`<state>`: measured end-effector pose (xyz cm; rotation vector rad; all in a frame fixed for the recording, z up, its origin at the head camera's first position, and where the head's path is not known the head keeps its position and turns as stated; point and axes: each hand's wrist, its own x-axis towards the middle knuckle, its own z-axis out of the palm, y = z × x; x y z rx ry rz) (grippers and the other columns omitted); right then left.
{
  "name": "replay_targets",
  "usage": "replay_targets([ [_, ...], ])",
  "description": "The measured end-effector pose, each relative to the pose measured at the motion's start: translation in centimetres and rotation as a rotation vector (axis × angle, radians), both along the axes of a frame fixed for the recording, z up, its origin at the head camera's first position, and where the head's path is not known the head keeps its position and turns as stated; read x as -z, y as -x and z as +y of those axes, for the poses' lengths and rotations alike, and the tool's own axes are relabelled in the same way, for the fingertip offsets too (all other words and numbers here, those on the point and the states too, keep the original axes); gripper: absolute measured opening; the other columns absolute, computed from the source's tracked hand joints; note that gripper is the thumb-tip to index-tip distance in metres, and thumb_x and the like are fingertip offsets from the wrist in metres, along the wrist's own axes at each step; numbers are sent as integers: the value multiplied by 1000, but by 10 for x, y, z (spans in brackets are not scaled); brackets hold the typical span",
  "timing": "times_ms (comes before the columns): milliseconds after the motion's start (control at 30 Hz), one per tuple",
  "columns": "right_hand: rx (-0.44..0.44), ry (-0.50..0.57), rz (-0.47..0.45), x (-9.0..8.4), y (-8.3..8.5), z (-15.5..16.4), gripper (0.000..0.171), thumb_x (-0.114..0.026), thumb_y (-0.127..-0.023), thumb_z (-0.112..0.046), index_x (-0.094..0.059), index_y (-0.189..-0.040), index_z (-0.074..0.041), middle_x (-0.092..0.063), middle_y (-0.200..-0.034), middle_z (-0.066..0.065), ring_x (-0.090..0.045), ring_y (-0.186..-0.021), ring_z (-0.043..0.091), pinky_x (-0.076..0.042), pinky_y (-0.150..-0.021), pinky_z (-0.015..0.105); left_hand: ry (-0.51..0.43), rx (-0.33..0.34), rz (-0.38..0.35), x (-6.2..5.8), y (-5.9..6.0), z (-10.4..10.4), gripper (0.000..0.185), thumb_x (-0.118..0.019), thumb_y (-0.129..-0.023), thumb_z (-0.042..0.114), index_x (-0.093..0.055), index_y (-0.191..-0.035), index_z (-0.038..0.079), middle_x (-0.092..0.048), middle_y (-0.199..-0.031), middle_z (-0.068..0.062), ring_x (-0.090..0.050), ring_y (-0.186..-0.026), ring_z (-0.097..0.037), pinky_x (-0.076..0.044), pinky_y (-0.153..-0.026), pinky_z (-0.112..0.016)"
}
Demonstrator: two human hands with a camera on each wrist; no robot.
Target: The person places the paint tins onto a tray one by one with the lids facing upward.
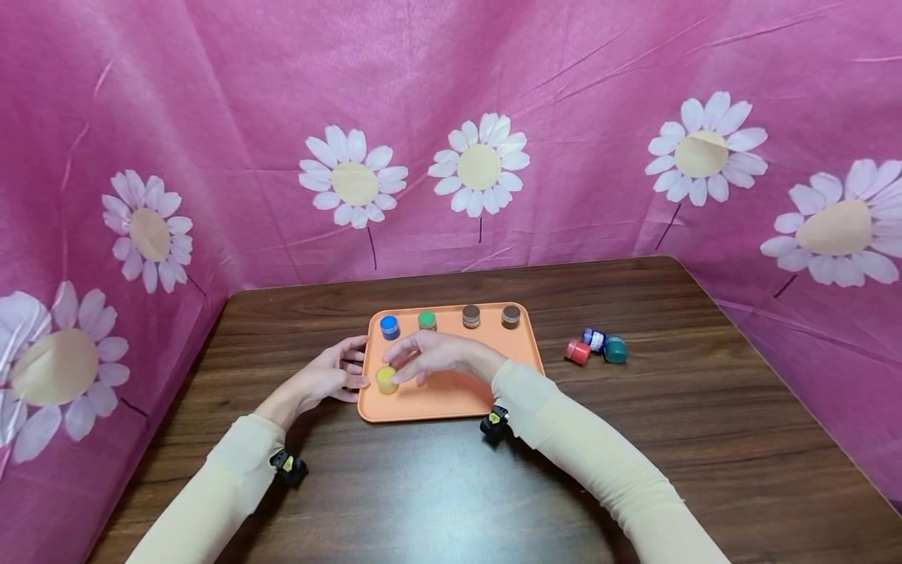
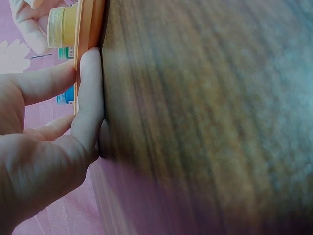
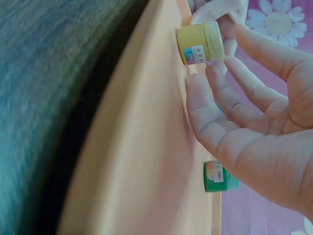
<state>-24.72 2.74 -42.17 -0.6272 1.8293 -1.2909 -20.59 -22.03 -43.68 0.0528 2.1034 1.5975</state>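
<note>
An orange tray (image 1: 451,395) lies on the table, with my left hand (image 1: 327,377) at its left edge. In the left wrist view, that hand's fingers (image 2: 90,93) lie along the tray's outer side and against its rim. A small yellow paint jar (image 1: 387,381) stands upright in the tray's near left corner. Close beside it is my right hand (image 1: 433,354), its fingers spread around the jar's lid; the right wrist view shows a gap between fingers and jar. Behind them stand a blue jar (image 1: 390,327) and a green jar (image 1: 427,319), the latter partly covered by the hand.
Two dark brown jars (image 1: 470,316) stand along the tray's far side toward the right. Right of the tray, a red jar (image 1: 578,352), a dark blue jar (image 1: 594,340) and a teal jar (image 1: 615,349) lie together on the table. Pink flowered cloth (image 1: 423,251) hangs behind.
</note>
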Motion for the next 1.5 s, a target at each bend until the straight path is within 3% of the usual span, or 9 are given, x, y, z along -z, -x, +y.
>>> replay_targets([
  [200, -31, 16, 42, -12, -1, 21, 53, -76, -92, -15, -57, -139, -1, -60, -135, 12, -63, -113, 21, -57, -89, 46, -11, -2, -4, 0, -1, 0, 86, -66, -88, -11, -20, -160, 6, -37, -141, -26, -53, -106, -27, -61, -73, -43],
  [433, -52, 5, 202, -33, -1, 64, 55, -76, -92, -17, -56, -141, 0, -56, -142, 19, -63, -115, 22, -51, -99, 34, -14, -7, 11, 2, 0, -2, 87, -66, -88, -11, -21, -160, 6, -37, -140, -25, -53, -103, -26, -61, -71, -42],
  [667, 8, -4, 288, -52, -1, 116, 48, -78, -91, -17, -62, -136, -9, -60, -137, 15, -63, -116, 30, -50, -101, 38, -19, 2, 15, 3, 1, -2, 87, -67, -88, -10, -21, -160, 6, -37, -140, -25, -54, -102, -26, -61, -71, -42],
  [800, 48, -12, 334, -61, 1, 147, 49, -77, -92, -16, -61, -137, -8, -61, -136, 10, -62, -118, 31, -50, -101, 37, -17, -4, 9, 2, 2, -2, 86, -67, -88, -11, -22, -160, 7, -37, -140, -25, -54, -102, -26, -61, -71, -42],
  [933, 102, -41, 332, -68, 1, 179, 49, -75, -94, -16, -59, -138, -5, -59, -138, 14, -60, -121, 34, -53, -99, 35, -16, -10, 3, 3, 3, -2, 85, -66, -89, -11, -23, -160, 7, -37, -140, -25, -54, -103, -26, -61, -72, -42],
  [1067, 175, -98, 306, -65, 0, 213, 50, -74, -94, -20, -57, -140, -7, -57, -141, 18, -59, -121, 35, -55, -94, 38, -7, -14, -4, 3, 2, -2, 86, -68, -88, -10, -23, -160, 8, -37, -140, -24, -53, -104, -27, -61, -72, -43],
  [1233, 248, -214, 379, -52, 0, 256, 55, -77, -92, -19, -55, -141, -7, -54, -142, 22, -55, -124, 40, -52, -98, 42, -8, -1, 0, 3, 2, -2, 86, -68, -88, -10, -23, -160, 7, -38, -139, -25, -53, -105, -27, -62, -72, -43],
  [1500, 200, -284, 395, -27, 6, 290, 67, -80, -88, -15, -47, -144, 4, -50, -140, 32, -50, -126, 49, -42, -105, 61, -10, 1, 3, 1, 1, -1, 86, -67, -88, -11, -22, -160, 6, -37, -139, -24, -52, -104, -26, -61, -72, -42],
])
